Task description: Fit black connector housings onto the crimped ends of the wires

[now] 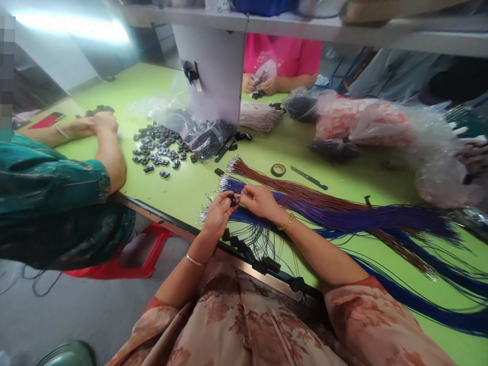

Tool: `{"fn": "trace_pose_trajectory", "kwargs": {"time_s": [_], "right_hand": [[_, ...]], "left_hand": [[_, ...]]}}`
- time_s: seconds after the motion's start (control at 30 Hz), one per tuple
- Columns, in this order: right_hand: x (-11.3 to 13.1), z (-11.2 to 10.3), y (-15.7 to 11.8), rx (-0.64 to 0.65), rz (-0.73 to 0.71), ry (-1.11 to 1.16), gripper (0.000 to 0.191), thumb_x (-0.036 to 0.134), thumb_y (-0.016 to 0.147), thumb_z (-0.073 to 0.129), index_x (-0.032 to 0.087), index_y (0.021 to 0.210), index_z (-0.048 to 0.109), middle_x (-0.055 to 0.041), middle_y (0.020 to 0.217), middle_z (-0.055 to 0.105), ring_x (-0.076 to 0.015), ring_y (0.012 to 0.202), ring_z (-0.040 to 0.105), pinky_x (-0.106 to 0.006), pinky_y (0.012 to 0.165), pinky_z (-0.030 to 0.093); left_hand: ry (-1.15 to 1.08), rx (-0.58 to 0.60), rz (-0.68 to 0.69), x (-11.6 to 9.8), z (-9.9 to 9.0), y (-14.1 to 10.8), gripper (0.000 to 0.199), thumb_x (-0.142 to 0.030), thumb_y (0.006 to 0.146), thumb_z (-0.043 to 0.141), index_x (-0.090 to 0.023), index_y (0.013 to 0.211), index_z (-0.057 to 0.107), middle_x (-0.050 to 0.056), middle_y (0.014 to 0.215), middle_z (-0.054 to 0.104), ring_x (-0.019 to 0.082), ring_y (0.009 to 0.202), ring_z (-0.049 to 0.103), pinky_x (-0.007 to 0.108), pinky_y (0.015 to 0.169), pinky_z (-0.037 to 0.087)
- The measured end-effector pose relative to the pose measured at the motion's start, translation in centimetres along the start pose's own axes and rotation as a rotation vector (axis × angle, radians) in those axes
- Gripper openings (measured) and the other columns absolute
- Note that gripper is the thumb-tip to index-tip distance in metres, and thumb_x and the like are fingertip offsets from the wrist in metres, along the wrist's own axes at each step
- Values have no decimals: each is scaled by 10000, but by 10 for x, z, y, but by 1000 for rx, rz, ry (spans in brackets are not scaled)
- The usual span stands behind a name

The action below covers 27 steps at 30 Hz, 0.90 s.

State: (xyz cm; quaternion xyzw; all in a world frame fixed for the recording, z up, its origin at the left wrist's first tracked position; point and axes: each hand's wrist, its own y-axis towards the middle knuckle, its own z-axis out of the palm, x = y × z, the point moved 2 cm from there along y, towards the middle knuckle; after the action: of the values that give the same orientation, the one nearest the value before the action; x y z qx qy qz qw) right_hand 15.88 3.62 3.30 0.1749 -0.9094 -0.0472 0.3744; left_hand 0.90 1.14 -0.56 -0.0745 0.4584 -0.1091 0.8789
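A small black connector housing (232,199) is held in the fingers of my left hand (219,213), just above the table's near edge. My right hand (260,200) meets it from the right with thumb and forefinger pinched. Whatever lies between those fingertips is too small to make out. Under and beside my hands run bundles of blue wires (319,211) and brown wires (292,189), their silvery terminals at the left end. Along the table edge below my hands lie several black connectors (271,264) with thin wires around them.
Loose black connectors (161,145) are heaped to the left beside a plastic bag (209,136). A tape roll (278,170) and a flat strip (309,178) lie beyond the wires. Bagged parts (362,123) fill the back right. Co-workers sit at left and opposite, under a shelf (353,34).
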Motion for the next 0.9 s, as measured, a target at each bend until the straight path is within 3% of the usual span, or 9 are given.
{"fn": "trace_pose_trajectory", "kwargs": {"time_s": [0.33, 0.53, 0.7, 0.9], "right_hand": [[14, -1, -4, 40, 27, -195, 191, 268, 822, 510, 172, 695, 616, -32, 655, 627, -127, 563, 458, -251, 546, 228], [14, 1, -7, 85, -58, -230, 200, 259, 846, 489, 171, 694, 586, -34, 661, 614, -131, 582, 453, -257, 567, 239], [8, -1, -8, 151, -209, -269, 191, 259, 878, 463, 162, 811, 613, -66, 795, 647, -148, 663, 491, -261, 610, 268], [10, 0, -8, 178, -151, -267, 190, 252, 861, 468, 170, 733, 582, -48, 707, 625, -140, 599, 458, -268, 583, 247]], "left_hand": [[16, 1, 28, 1, 0, -1, 305, -252, 699, 738, -182, 964, 604, 32, 923, 657, 136, 874, 619, 330, 898, 478], [127, -12, 65, 4, 3, -4, 339, -272, 662, 773, -172, 948, 621, 20, 857, 666, 108, 768, 611, 248, 753, 486], [122, -36, -38, 0, 1, -3, 326, -256, 638, 781, -163, 916, 641, 9, 797, 656, 92, 693, 594, 224, 678, 485], [126, -49, -6, 1, 2, -2, 356, -275, 608, 797, -164, 910, 646, 6, 781, 664, 81, 654, 580, 210, 641, 476]]}}
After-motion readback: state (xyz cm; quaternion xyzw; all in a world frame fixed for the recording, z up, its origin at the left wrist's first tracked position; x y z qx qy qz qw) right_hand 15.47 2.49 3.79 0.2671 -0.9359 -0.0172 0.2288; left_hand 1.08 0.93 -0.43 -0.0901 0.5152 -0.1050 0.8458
